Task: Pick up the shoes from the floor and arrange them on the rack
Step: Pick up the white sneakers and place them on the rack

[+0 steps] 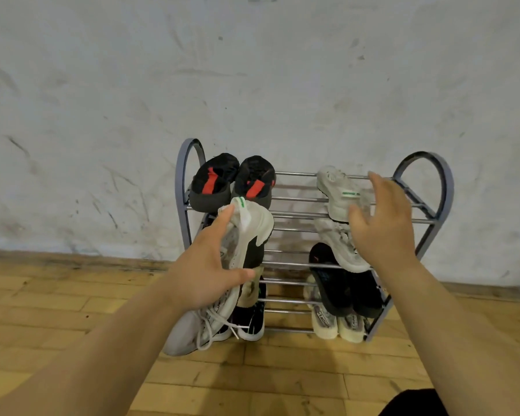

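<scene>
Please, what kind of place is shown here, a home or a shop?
Probably a home, perhaps by an entrance, though I cannot be sure. A small metal shoe rack holding worn, mixed shoes stands against a scuffed white wall on a worn wooden floor.

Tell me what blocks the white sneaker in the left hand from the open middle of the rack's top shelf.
Nothing visible does. The left hand holds the white sneaker in front of the rack. The top shelf's middle bars lie bare between the black-and-red pair and the white shoe. The open right hand hovers to the right.
</scene>
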A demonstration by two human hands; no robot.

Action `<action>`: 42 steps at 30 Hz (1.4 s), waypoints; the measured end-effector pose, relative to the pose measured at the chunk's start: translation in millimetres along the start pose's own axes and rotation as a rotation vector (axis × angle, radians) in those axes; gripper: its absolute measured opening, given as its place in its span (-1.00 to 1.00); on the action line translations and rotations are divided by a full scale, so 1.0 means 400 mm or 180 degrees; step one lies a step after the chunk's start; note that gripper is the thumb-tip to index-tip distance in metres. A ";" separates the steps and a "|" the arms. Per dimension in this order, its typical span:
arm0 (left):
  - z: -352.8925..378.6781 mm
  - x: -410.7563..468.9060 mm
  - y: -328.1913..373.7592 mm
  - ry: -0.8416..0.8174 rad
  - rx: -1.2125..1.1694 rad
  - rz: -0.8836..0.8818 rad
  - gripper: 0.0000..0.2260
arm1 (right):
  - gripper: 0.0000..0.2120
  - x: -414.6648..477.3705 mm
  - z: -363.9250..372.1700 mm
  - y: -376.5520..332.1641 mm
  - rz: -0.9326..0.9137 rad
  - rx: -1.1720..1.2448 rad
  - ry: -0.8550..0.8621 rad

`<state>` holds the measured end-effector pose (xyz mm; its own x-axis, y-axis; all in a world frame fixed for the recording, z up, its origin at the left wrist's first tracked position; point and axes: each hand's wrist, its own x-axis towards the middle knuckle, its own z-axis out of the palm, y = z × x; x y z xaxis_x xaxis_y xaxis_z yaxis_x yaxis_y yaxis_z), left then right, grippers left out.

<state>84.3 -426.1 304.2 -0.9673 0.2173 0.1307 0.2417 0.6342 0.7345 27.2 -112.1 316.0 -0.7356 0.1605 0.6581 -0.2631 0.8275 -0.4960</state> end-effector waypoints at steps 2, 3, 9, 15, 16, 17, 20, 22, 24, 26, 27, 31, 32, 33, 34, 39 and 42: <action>-0.007 -0.002 0.011 -0.0180 0.0038 0.0070 0.08 | -0.47 -0.026 -0.034 -0.061 -0.0113 0.0498 -0.0249; -0.009 -0.004 0.020 -0.0308 0.0042 0.0128 0.10 | -0.43 -0.044 -0.049 -0.094 -0.0032 0.0933 -0.0696; 0.002 -0.017 0.081 -0.1104 0.0101 0.0494 0.13 | -0.16 -0.115 -0.054 -0.126 -0.0058 0.1721 -0.2444; 0.000 -0.036 0.124 -0.1259 0.0204 0.0545 0.14 | -0.04 -0.103 -0.092 -0.109 -0.0029 0.1764 -0.2806; 0.000 -0.040 0.131 -0.1256 0.0215 0.0549 0.14 | -0.03 -0.101 -0.100 -0.107 -0.0053 0.1738 -0.2906; -0.001 -0.044 0.137 -0.1242 0.0210 0.0567 0.14 | -0.02 -0.100 -0.108 -0.105 -0.0107 0.1672 -0.3028; -0.005 -0.052 0.149 -0.1166 0.0245 0.0582 0.12 | 0.02 -0.101 -0.128 -0.111 -0.0416 0.1182 -0.3444; -0.009 -0.053 0.156 -0.1036 0.0352 0.0576 0.12 | 0.00 -0.098 -0.138 -0.114 -0.0426 0.1084 -0.3348; -0.014 -0.047 0.167 -0.0684 0.0421 0.0648 0.10 | -0.05 -0.088 -0.151 -0.111 -0.0307 0.1211 -0.2866; -0.018 -0.035 0.176 -0.0103 0.0529 0.0766 0.02 | -0.10 -0.076 -0.159 -0.098 -0.0149 0.1357 -0.2356; -0.019 -0.027 0.177 0.0167 0.0575 0.0809 -0.02 | -0.12 -0.071 -0.158 -0.091 -0.0067 0.1418 -0.2113; -0.010 0.012 0.166 0.0787 0.0829 0.0897 -0.17 | -0.20 -0.060 -0.131 -0.077 0.0175 0.1424 -0.1312; -0.005 0.024 0.163 0.0835 0.0855 0.0861 -0.19 | -0.23 -0.059 -0.121 -0.081 0.0201 0.1385 -0.1142; 0.000 0.035 0.162 0.0849 0.0837 0.0813 -0.22 | -0.25 -0.055 -0.110 -0.088 0.0248 0.1366 -0.0968; 0.006 0.048 0.160 0.0833 0.0769 0.0780 -0.25 | -0.26 -0.050 -0.099 -0.097 0.0304 0.1337 -0.0774; 0.025 0.144 0.181 0.0648 0.0276 0.0664 -0.33 | -0.22 0.039 -0.006 -0.151 0.0789 0.1090 0.0252; 0.037 0.230 0.197 0.0409 0.0343 0.0565 -0.31 | -0.16 0.064 0.049 -0.134 0.0815 0.0390 -0.0340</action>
<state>15.5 -345.3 364.2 -0.9091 0.2405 0.3402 0.4089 0.6715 0.6180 10.3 -162.7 348.1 -0.8475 0.2927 0.4428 -0.1292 0.6953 -0.7070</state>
